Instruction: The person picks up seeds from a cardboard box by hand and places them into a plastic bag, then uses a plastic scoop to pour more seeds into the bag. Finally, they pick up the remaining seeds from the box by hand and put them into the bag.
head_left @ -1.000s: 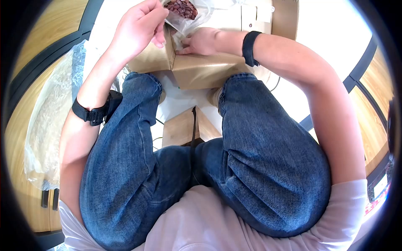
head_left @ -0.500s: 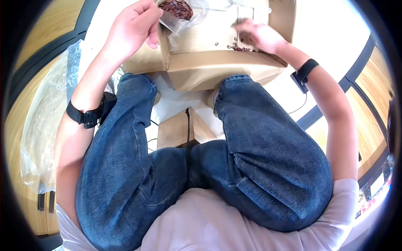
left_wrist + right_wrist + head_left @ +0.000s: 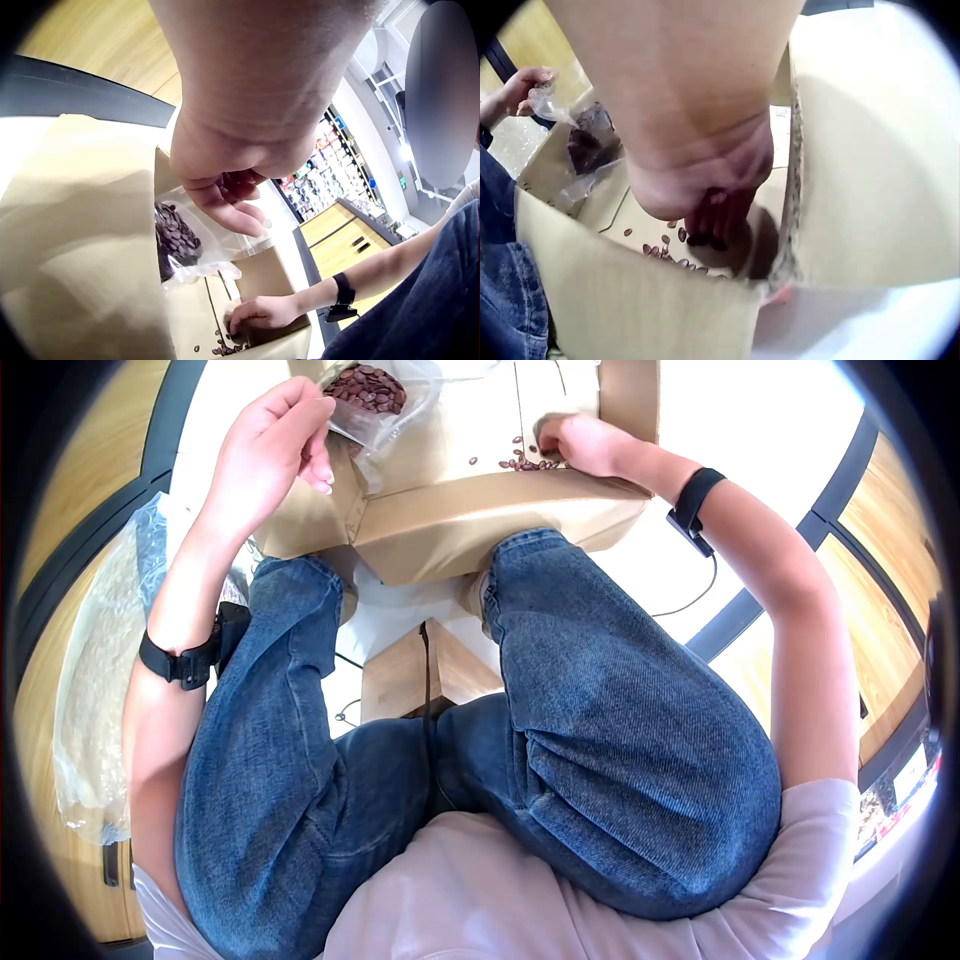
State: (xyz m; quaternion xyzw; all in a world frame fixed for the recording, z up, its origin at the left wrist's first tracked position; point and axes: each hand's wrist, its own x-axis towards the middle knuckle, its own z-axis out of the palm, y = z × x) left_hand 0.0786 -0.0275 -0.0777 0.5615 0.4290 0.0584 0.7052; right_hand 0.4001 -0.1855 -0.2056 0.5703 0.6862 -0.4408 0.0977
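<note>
My left hand pinches the top edge of a clear plastic bag at the box's left side. Dark reddish-brown seeds fill part of the bag, whose mouth is held up. Inside the cardboard box, my right hand reaches down near the right wall. Its fingers are bunched and bent, with dark seeds at the fingertips in the right wrist view. Loose seeds lie scattered on the box floor beside those fingers, along the near wall.
The box's raised side flap stands close to my right wrist. My knees in jeans sit right up against the box's near side. A clear plastic wrap lies to the left. Below, a wooden stool-like block shows between my legs.
My right hand has moved from the box's left corner beside the bag over to the right, down to the loose seeds. My left hand keeps hold of the bag; the head view has shifted.
</note>
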